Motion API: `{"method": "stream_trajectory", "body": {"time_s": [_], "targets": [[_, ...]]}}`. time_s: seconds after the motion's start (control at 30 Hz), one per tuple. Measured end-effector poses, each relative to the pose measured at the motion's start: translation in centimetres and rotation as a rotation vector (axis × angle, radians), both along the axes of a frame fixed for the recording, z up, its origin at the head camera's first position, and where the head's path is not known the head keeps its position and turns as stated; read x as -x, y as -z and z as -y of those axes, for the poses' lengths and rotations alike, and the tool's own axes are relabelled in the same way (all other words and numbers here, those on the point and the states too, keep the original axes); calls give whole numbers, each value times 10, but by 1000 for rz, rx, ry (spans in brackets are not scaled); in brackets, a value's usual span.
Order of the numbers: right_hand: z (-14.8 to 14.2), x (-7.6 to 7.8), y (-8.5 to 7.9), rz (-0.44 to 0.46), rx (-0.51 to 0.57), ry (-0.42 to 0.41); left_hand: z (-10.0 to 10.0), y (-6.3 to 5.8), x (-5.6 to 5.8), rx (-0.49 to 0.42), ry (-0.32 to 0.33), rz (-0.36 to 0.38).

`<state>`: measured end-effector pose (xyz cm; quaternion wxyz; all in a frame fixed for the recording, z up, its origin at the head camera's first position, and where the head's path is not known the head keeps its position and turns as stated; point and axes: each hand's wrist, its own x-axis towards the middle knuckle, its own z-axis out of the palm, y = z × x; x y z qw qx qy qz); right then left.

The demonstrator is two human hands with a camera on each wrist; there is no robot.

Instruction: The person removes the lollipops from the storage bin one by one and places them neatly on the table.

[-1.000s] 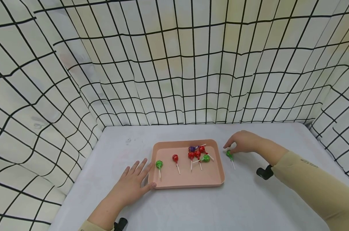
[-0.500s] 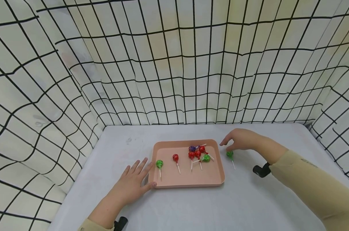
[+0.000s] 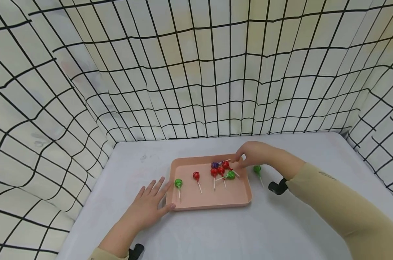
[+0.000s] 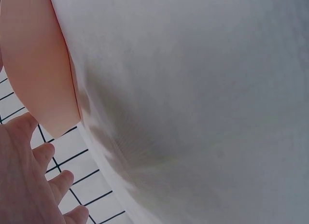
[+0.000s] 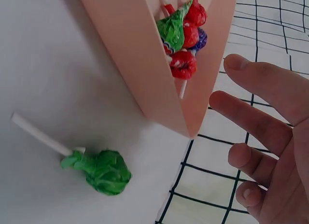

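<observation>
A pink tray (image 3: 202, 203) lies on the white table with several wrapped lollipops in it. At its left end are a green lollipop (image 3: 178, 183) and a red lollipop (image 3: 196, 176); a cluster of red ones, a purple lollipop (image 3: 214, 165) and another green lollipop (image 3: 230, 175) fills the right part. My left hand (image 3: 149, 207) is spread at the tray's left edge, thumb by the front corner. Over the back right corner hovers my right hand (image 3: 253, 153); in the right wrist view its loosely bent fingers (image 5: 251, 120) hold nothing. Right of the tray, a green lollipop (image 5: 108, 172) lies on the table.
Black-grid netting over pale cloth (image 3: 190, 83) rises behind the table and along both sides. The white table (image 3: 222, 234) extends in front of the tray. A dark wrist-worn device (image 3: 278, 186) hangs below the right forearm.
My right hand has moved left, from the green lollipop beside the tray to over the tray's back right corner. That lollipop stays on the table. The left hand keeps its place.
</observation>
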<state>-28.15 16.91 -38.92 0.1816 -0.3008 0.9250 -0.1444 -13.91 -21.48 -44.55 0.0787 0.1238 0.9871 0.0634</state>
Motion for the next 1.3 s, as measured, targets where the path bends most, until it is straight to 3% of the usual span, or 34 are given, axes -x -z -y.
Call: {"method": "stream_trajectory", "body": {"time_s": [0.3,0.6,0.87,1.1,1.3], "targets": [[16,-1,0,5,2,3,1,-1,1,-17,4,-18],[28,-4,16,44,-61,-21,0,0,-1,-9,8,-15],[38,-6,25,-35,-158,-100,-1,-1,-3,-7,1,-18],[40,-3,33,-68,-170,-184,1,0,-3,-7,2,-19],[39,-2,38,-67,-169,-207,1,-2,-3,-7,4,-10]]}}
